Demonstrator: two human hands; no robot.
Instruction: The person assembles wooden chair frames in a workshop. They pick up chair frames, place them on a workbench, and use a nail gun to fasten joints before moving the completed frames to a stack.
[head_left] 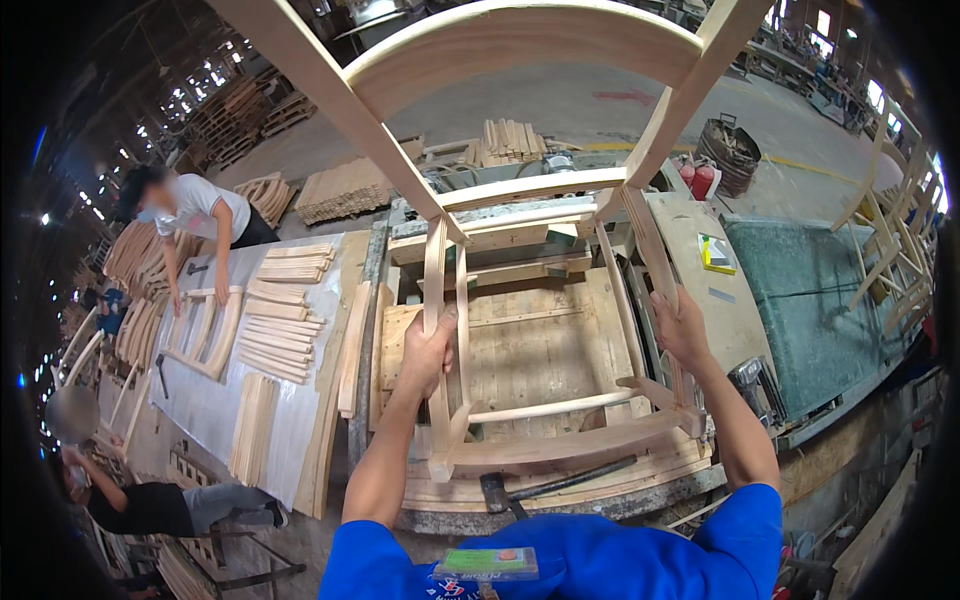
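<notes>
Near chair frame (535, 190), printed green badge (486, 563)

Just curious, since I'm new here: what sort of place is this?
Probably a furniture workshop: a bare wooden chair frame fills the foreground, pale slats lie grouped at left, and a wood stack sits farther back.

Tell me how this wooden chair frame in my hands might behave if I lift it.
The chair frame is probably stiff, since crosspieces brace it. It looks fairly light for its size, being mostly open between slim parts. It may tip away from you, since its curved back rail sits well beyond your left hand and right hand.
</notes>
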